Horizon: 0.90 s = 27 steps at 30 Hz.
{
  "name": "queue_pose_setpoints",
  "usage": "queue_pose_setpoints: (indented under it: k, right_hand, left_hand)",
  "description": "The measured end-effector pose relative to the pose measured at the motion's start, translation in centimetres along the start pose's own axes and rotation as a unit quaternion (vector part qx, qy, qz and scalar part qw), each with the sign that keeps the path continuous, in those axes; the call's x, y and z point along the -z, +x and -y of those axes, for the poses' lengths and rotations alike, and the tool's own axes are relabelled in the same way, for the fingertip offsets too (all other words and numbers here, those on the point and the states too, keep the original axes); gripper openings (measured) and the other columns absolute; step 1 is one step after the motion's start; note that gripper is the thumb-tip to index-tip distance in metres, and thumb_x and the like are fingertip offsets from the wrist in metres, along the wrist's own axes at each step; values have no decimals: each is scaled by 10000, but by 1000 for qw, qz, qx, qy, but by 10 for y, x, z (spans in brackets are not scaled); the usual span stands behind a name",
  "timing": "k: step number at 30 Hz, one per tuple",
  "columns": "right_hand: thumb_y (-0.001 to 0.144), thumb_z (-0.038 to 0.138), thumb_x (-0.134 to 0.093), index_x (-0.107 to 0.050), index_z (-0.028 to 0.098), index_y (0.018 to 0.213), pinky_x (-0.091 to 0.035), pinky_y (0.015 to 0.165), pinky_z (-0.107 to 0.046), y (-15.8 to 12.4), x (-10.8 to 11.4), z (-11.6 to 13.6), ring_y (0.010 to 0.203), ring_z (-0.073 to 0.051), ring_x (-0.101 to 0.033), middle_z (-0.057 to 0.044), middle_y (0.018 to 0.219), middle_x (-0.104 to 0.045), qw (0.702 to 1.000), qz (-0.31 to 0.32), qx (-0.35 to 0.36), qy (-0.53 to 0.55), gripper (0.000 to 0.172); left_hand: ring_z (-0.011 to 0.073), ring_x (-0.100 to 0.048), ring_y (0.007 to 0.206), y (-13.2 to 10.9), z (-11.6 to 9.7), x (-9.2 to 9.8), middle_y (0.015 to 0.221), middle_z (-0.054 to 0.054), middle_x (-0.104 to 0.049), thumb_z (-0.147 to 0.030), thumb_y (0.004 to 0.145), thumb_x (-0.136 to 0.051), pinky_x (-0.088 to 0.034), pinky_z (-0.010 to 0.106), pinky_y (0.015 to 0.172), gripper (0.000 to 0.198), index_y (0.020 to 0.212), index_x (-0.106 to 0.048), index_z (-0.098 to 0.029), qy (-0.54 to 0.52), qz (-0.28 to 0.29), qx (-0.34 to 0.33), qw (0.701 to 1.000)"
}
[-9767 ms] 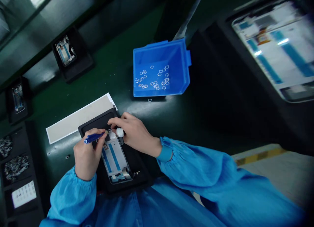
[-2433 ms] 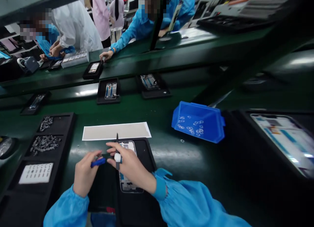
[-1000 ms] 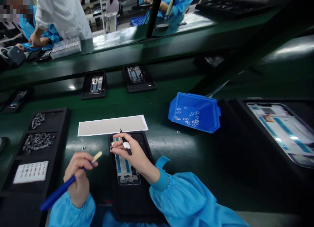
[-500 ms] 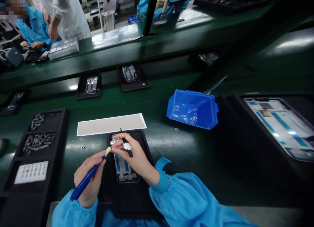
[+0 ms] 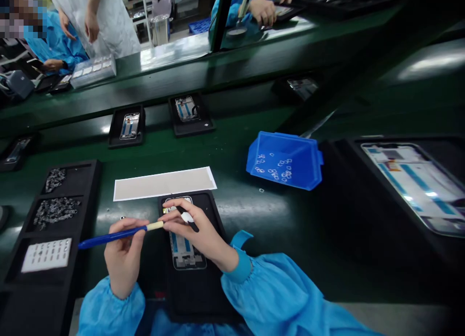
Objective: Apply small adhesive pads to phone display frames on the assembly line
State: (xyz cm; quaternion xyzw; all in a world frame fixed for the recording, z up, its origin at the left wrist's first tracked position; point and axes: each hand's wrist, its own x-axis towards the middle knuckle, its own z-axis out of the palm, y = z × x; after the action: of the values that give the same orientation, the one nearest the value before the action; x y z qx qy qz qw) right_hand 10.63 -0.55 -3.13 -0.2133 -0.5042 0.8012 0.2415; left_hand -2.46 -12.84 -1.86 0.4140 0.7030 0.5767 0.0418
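A phone frame [image 5: 186, 251] with blue strips lies in a black tray [image 5: 210, 224] in front of me. My left hand [image 5: 121, 258] is closed round a blue stick tool [image 5: 112, 236] with a cream tip, held level, the tip at my right fingertips. My right hand [image 5: 198, 234] rests on the frame's upper end, fingers pinched, holding a thin black tool [image 5: 189, 220] with a white part.
A white strip of paper [image 5: 163, 183] lies behind the tray. A blue bin [image 5: 285, 159] of small parts sits right of it. A black parts tray [image 5: 54, 224] stands left, another phone frame [image 5: 414, 186] right. More trays ride the belt [image 5: 225, 113]; other people work beyond.
My left hand has swung the blue tool from slanting to level, its back end now pointing left. The right hand stays on the frame. The trays on the belt have drifted left.
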Motion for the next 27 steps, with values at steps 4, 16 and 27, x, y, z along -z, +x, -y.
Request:
queue_pose_setpoints:
  k: [4, 16, 27]
  right_hand:
    - [779, 359, -772, -576, 222, 1119, -561, 857, -357, 1, 4, 0, 834, -176, -714, -45, 982, -736, 999, 5, -17, 30, 416]
    - [810, 260, -681, -549, 229, 1083, -557, 796, -325, -6, -8, 0, 857, -185, -688, -17, 879, -699, 992, -88, 70, -58, 305]
    - [796, 222, -617, -546, 229, 1044, -526, 739, -299, -7, -10, 2, 763, -171, -657, 0, 818, -666, 976, -142, 107, -124, 258]
  left_hand:
    - [161, -736, 776, 4, -4, 1, 824, 25, -751, -241, 890, -641, -608, 252, 692, 62, 859, -650, -187, 26, 18, -39, 999]
    - [165, -725, 767, 0, 2, -11, 820, 17, -746, -143, 829, -706, -591, 285, 702, 62, 845, -665, -187, 5, -30, -99, 995]
    - [171, -725, 725, -1, 0, -18, 800, 22, -753, -202, 833, -716, -595, 306, 669, 49, 833, -668, -199, 36, -21, -136, 990]
